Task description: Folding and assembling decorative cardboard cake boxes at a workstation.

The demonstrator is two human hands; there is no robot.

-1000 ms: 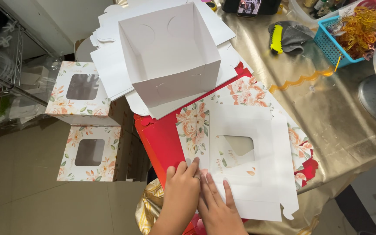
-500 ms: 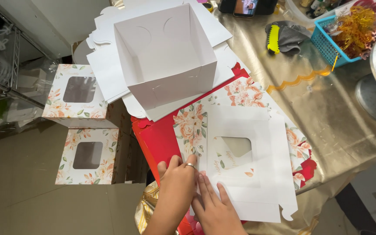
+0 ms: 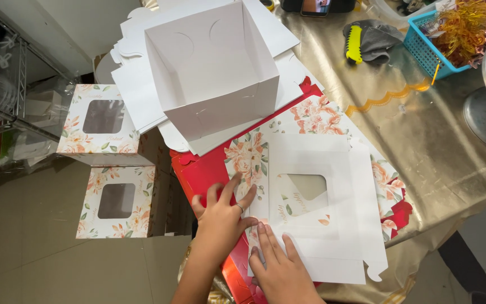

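Head view: flat floral box blank (image 3: 310,202) with window cutout lies on table (image 3: 423,146), just ahead and right of both hands. Left hand (image 3: 220,222) fingers spread, pressing blank's left floral flap, gripping nothing. Right hand (image 3: 279,267) flat on near edge, nearer window. Open white box (image 3: 215,67) beyond.

Both forearms enter from the near edge. The left hand (image 3: 220,219) lies palm down with fingers spread wide and pointing far, a ring on one finger. The right hand (image 3: 279,270) sits just right of it, nearer, flat, fingers together, touching the left.
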